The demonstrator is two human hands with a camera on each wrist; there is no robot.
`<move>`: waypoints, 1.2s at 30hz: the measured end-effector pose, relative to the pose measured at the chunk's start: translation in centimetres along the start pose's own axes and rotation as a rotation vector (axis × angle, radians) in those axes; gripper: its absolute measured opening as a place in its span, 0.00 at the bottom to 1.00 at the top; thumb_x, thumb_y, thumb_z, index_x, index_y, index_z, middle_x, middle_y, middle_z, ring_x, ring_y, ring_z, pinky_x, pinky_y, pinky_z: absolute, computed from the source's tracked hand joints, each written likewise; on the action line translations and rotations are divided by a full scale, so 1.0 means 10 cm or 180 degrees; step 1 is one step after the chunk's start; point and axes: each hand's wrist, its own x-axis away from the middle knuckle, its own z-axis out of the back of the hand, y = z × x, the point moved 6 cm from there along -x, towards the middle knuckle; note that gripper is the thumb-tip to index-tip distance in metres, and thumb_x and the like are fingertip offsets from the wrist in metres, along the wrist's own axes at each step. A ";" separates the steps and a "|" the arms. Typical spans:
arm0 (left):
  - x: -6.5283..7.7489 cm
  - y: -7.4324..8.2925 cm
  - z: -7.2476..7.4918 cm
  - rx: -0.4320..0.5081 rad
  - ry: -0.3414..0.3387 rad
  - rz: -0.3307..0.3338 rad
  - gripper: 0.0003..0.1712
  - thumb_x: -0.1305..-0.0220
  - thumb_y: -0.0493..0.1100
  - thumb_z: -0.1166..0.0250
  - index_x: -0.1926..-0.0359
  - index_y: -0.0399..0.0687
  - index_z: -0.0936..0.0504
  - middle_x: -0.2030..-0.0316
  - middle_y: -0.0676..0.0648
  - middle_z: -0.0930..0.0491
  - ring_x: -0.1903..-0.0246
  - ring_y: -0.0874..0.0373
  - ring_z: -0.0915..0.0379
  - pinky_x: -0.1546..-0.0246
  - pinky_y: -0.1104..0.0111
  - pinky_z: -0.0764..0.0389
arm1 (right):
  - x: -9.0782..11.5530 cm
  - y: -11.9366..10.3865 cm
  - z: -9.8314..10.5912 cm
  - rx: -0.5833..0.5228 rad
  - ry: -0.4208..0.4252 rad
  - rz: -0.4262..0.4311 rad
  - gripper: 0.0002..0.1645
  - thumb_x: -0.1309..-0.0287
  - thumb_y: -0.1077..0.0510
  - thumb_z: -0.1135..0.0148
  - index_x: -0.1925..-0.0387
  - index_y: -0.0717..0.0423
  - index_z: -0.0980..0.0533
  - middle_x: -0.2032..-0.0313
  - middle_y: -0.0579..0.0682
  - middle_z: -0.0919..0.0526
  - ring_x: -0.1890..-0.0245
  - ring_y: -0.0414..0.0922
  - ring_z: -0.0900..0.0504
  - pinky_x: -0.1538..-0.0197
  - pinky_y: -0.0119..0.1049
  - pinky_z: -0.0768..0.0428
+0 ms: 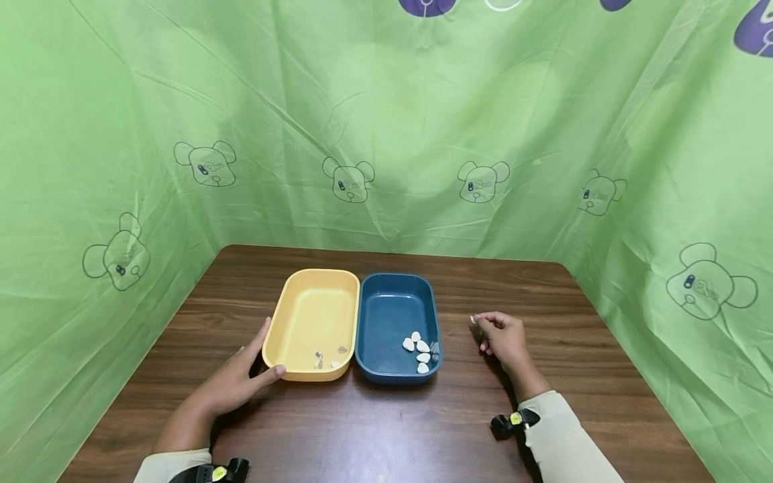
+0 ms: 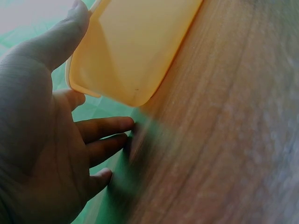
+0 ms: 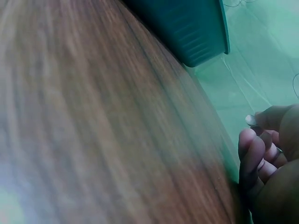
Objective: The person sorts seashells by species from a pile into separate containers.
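Observation:
My left hand [image 1: 232, 382] rests against the left side of a yellow tray [image 1: 311, 305]. Its thumb lies at the near left rim and its fingers reach along the outer wall, fairly straight in the left wrist view. To the right of the blue tray [image 1: 395, 305], my right hand [image 1: 504, 339] pinches a small white piece [image 1: 473, 320] between thumb and forefinger, held over the table. The piece looks like a pebble or shell; only its tip shows in the right wrist view. Several similar white pieces [image 1: 423, 357] lie in the blue tray's near right part.
Both trays stand side by side on a dark wooden table [image 1: 386, 429]. A few small shell-like pieces [image 1: 318, 357] lie at the yellow tray's near end. Greyish pieces [image 1: 435, 350] sit by the blue tray's right wall. Green curtain [image 1: 410, 121] surrounds the table's back and sides.

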 end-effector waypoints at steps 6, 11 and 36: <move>0.00 -0.01 0.01 0.0016 0.0024 -0.0030 0.62 0.24 0.55 0.30 0.09 0.52 0.64 0.14 0.27 0.53 0.19 0.20 0.51 0.26 0.23 0.43 | 0.01 -0.13 -0.03 -0.0181 0.0035 0.0076 0.15 0.26 0.61 0.33 0.50 0.72 0.13 0.77 0.46 0.12 0.88 0.38 0.22 0.83 0.30 0.23; 0.00 -0.01 0.00 0.0008 0.0026 -0.0053 0.61 0.24 0.55 0.30 0.09 0.51 0.64 0.14 0.27 0.53 0.19 0.20 0.51 0.26 0.24 0.43 | 0.04 -0.27 -0.03 -0.0221 0.0110 0.0209 0.16 0.27 0.60 0.31 0.52 0.73 0.13 0.76 0.43 0.12 0.89 0.38 0.23 0.84 0.30 0.24; 0.01 -0.01 -0.01 -0.0019 0.0032 -0.0034 0.61 0.23 0.56 0.31 0.09 0.52 0.64 0.15 0.27 0.50 0.19 0.21 0.49 0.27 0.23 0.41 | 0.16 -1.11 -0.50 -0.0484 -0.0101 0.0457 0.16 0.26 0.58 0.30 0.54 0.72 0.12 0.83 0.39 0.21 0.88 0.37 0.26 0.80 0.28 0.25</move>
